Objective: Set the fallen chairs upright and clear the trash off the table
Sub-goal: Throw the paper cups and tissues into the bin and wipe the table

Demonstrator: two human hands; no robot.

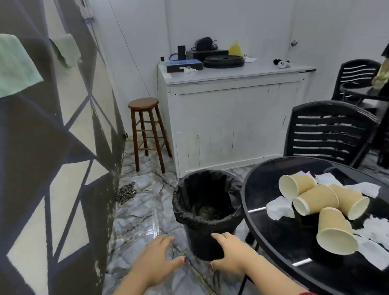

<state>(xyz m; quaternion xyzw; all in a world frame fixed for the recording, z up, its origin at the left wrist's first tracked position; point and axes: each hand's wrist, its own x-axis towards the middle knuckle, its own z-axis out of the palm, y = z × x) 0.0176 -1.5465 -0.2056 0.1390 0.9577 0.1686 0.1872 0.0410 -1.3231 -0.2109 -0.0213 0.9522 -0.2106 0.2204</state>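
Both hands are held out low over the marble floor (145,214) — the left hand (155,261) spread open and empty, the right hand (229,253) loosely open with its fingers laid against the side of the black bin (207,217), nothing gripped. Just right of the bin, four paper cups (322,204) are seen tipped over among torn white napkins (378,241) on the round black table (277,253). Behind the table a black chair (329,129) is found upright. Farther back, a wooden stool (148,132) is placed beside a white cabinet (233,117).
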